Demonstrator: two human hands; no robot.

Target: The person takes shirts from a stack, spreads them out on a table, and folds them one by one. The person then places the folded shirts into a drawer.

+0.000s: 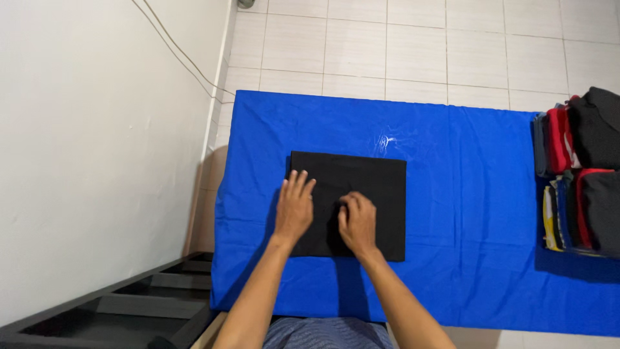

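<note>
Nearest the camera, both forearms extend forward over the near edge of the bench (452, 284), which is covered by a blue cloth (465, 168). The left hand (294, 208) lies flat, palm down, fingers extended and slightly spread, on the left part of a folded black garment (374, 181); it grips nothing. The right hand (357, 222) rests just beside it on the garment's middle, fingers curled inward, knuckles up; whether it pinches fabric cannot be told. The garment forms a flat rectangle on the left half of the cloth. Farther right, at the bench edge, stand stacks of folded clothes (581, 174) in red, black, yellow and blue. Beyond lies a tiled floor (413, 45); a white wall (97, 142) runs along the left.
</note>
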